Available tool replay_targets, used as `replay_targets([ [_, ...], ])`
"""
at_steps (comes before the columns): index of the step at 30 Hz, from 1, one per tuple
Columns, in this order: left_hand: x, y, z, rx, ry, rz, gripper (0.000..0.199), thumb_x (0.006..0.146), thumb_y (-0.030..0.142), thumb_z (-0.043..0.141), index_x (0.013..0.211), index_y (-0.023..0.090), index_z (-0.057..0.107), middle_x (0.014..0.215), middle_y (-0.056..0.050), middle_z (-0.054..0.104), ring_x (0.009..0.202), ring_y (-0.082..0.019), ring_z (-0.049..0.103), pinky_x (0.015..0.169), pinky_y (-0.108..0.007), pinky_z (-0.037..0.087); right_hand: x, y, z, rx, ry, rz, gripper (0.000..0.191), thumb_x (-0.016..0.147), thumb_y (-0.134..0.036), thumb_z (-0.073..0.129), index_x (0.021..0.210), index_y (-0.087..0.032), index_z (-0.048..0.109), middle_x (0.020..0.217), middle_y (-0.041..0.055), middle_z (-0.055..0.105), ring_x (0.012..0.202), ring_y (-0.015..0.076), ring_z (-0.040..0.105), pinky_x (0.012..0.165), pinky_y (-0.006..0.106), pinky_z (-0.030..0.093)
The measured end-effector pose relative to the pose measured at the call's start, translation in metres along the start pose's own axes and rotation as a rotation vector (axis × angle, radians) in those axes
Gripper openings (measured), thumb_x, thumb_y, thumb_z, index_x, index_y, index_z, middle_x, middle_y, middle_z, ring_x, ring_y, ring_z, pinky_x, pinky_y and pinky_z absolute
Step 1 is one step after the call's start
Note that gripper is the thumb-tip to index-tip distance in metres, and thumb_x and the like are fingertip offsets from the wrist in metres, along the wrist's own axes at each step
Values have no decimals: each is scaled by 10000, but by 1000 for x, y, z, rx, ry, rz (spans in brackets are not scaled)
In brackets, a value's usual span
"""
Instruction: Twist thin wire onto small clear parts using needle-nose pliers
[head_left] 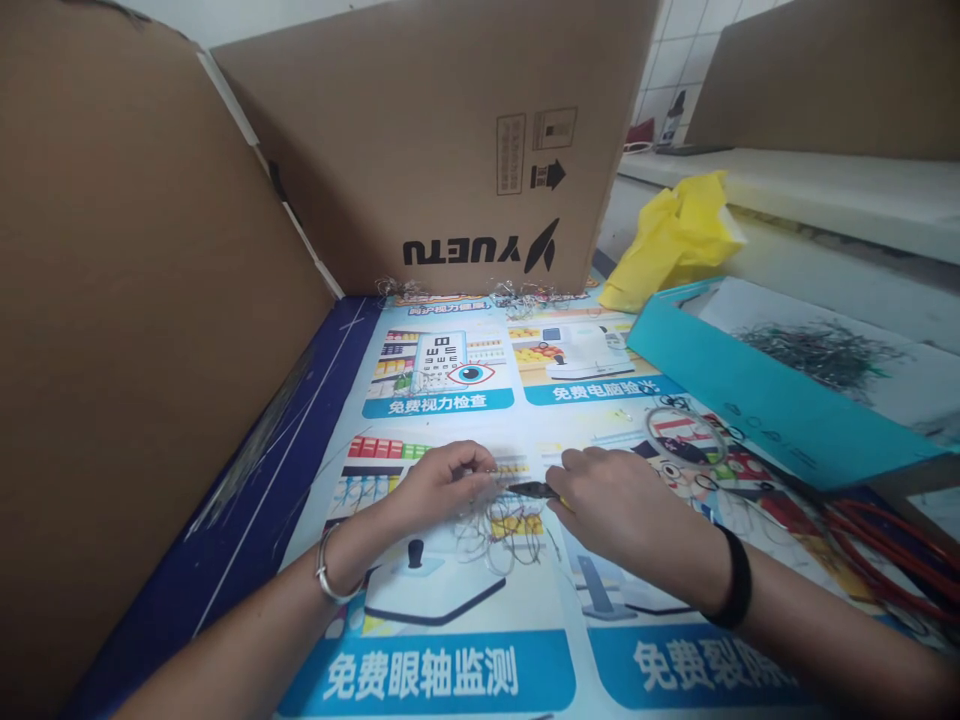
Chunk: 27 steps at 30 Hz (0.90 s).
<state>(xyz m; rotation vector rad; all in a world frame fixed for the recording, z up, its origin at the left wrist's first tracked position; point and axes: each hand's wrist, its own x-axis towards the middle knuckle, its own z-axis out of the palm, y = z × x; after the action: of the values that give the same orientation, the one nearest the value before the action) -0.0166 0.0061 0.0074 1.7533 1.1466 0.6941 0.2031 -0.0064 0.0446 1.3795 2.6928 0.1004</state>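
My right hand (611, 500) is closed around the handles of a pair of pliers (531, 489), whose dark jaws point left. Close to the jaw tips, my left hand (442, 485) has its thumb and fingers pinched on thin wire. A loose tangle of fine wire (499, 535) hangs or lies just below the fingers, over the printed poster. Whether the jaws touch the wire I cannot make out. A silver bangle sits on my left wrist, a black band on my right.
Cardboard panels (420, 130) stand at the left and back. On the right, a turquoise box (735, 390) holds many short wire pieces (821, 355). Behind it lies a crumpled yellow bag (675, 240). Red cords (892, 560) and a wire coil (686, 435) lie at right.
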Motion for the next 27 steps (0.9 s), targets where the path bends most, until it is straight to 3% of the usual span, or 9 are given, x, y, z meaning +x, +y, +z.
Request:
replay_targets([
  [9, -2, 6, 6, 225, 65, -10, 88, 768, 194, 501, 784, 171, 585, 683, 15, 606, 606, -100, 496, 570, -219, 370, 1, -3, 6, -38, 98, -26, 142, 819, -147, 500, 727, -166, 606, 714, 65, 598, 602, 162, 536, 494, 297, 126],
  [17, -2, 2, 11, 206, 97, 21, 141, 781, 148, 483, 779, 181, 620, 720, 18, 638, 653, -112, 546, 617, -220, 403, -5, -9, 3, -100, 60, -33, 125, 763, -61, 519, 719, -155, 588, 692, 74, 584, 607, 179, 519, 496, 297, 128],
  [23, -2, -5, 13, 152, 167, 51, 108, 814, 204, 533, 776, 174, 630, 732, 13, 651, 669, -107, 573, 635, -212, 424, -5, -6, 11, -89, 138, -49, 117, 764, -64, 531, 731, -159, 590, 691, 66, 580, 610, 169, 501, 506, 301, 121],
  [27, 0, -6, 12, 151, 128, 79, 109, 822, 197, 535, 808, 177, 641, 775, 5, 670, 709, -114, 594, 664, -216, 440, -4, -3, 13, -68, 140, -50, 111, 772, -83, 535, 717, -160, 591, 681, 59, 580, 592, 157, 481, 506, 302, 121],
])
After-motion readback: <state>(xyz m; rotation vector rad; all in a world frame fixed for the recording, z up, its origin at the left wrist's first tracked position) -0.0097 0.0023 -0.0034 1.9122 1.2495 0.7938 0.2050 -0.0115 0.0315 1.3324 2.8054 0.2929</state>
